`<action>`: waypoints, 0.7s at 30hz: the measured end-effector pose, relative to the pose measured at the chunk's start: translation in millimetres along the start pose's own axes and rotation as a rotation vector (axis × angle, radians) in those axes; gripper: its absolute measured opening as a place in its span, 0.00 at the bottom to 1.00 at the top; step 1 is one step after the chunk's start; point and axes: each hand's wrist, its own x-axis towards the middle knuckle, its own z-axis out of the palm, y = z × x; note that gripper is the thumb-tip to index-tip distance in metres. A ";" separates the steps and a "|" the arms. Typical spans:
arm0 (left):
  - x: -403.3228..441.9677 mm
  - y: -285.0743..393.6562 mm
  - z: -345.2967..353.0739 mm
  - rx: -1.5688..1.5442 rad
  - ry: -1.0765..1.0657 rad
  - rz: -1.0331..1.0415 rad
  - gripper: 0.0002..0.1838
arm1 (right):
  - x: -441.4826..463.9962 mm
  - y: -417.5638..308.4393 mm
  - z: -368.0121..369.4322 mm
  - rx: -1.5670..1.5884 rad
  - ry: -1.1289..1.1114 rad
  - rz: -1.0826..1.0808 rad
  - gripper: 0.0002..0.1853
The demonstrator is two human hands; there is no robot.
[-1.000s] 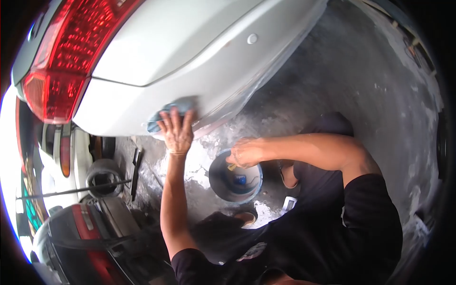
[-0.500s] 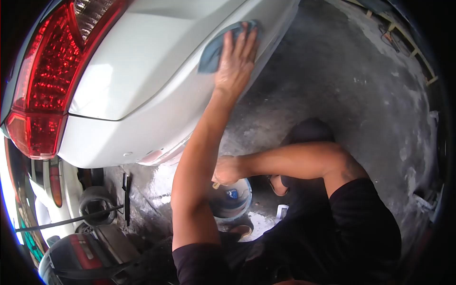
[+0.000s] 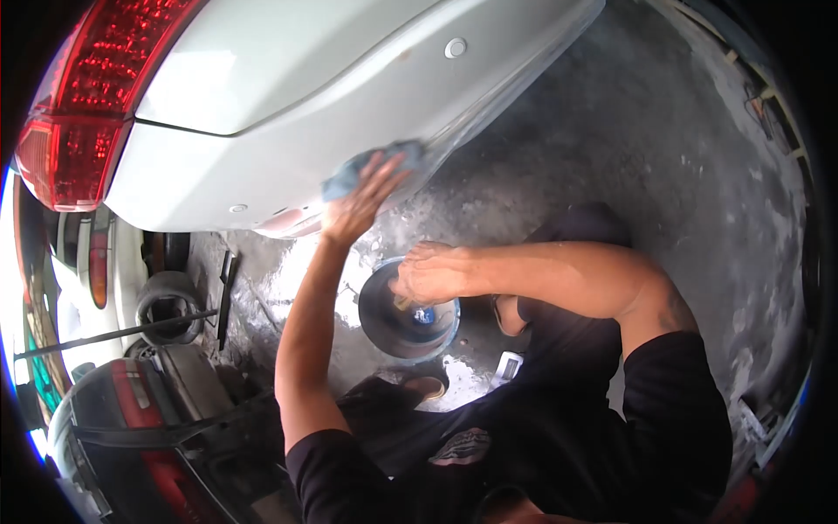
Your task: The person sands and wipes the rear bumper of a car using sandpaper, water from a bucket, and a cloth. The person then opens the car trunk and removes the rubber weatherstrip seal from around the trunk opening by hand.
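My left hand (image 3: 353,212) lies with its fingers spread over a blue-grey cloth (image 3: 349,175), pressing it to the lower part of a white car bumper (image 3: 288,166). The hand and cloth are a little blurred. My right hand (image 3: 428,272) is closed above a round bucket (image 3: 457,327). A small yellowish piece (image 3: 403,302) shows under its fingers, its kind unclear. Inside the bucket a blue object (image 3: 423,314) is visible.
A red tail light (image 3: 96,87) is at the upper left. Below it stand a tyre (image 3: 168,306), a dark bar (image 3: 227,297) and other car parts (image 3: 131,384). A small white object (image 3: 508,365) lies on the concrete floor (image 3: 646,157) near my legs.
My left hand has slid the cloth down and to the left along the bumper. The view has shifted, showing a round sensor and more of the bucket. My right hand stays over the bucket.
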 end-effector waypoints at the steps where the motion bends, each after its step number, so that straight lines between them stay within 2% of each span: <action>1: -30.4 -3.1 -0.7 -0.060 -0.067 -0.096 0.42 | -1.2 1.2 10.2 -0.091 0.138 -0.069 0.12; 2: -56.2 -3.3 -1.7 -0.119 -0.134 -0.193 0.41 | -1.4 0.3 11.4 -0.087 0.143 -0.072 0.12; 4: -94.2 3.7 2.1 0.126 0.089 -0.218 0.36 | 1.5 1.5 9.9 0.025 -0.013 -0.009 0.11; 5: -112.2 11.8 13.0 0.054 0.158 -0.343 0.33 | 3.3 2.5 7.8 0.029 -0.024 -0.025 0.11; 7: -131.1 30.0 17.5 -0.164 0.281 -0.600 0.31 | 5.6 5.7 1.8 0.037 -0.121 -0.010 0.09; 8: -145.5 45.2 24.4 -0.289 0.323 -0.753 0.30 | 4.3 9.1 -2.3 0.040 -0.100 -0.030 0.08; 9: -150.4 63.4 23.6 -0.358 0.430 -0.837 0.28 | 12.1 9.4 -13.7 0.082 -0.280 0.062 0.07; 10: -152.3 86.4 19.9 -0.574 0.473 -0.969 0.27 | 11.9 5.1 -23.7 -0.020 -0.185 0.011 0.07; 12: -169.5 135.6 65.1 -1.013 0.584 -1.146 0.19 | 19.8 4.4 -24.5 -0.049 -0.231 0.054 0.11; 14: -168.3 166.9 82.9 -1.117 0.216 -1.255 0.18 | 25.6 10.2 -26.8 -0.073 -0.184 0.139 0.14; 16: -148.2 188.7 106.2 -0.753 0.369 -1.341 0.15 | 37.3 7.8 -30.0 -0.054 -0.220 0.204 0.17; 17: -135.3 181.7 103.5 -0.756 0.291 -1.385 0.14 | 39.6 8.2 -31.4 -0.112 -0.223 0.169 0.21; 18: -129.0 181.5 97.9 -0.771 0.203 -1.441 0.14 | 49.7 -0.5 -40.7 -0.091 -0.347 0.275 0.24; 20: -132.3 193.9 104.4 -0.687 0.371 -1.438 0.14 | 54.7 -2.7 -37.2 -0.109 -0.324 0.227 0.27; 21: -139.6 206.0 105.5 -0.696 0.342 -1.447 0.14 | 57.0 -3.7 -35.8 -0.120 -0.315 0.189 0.28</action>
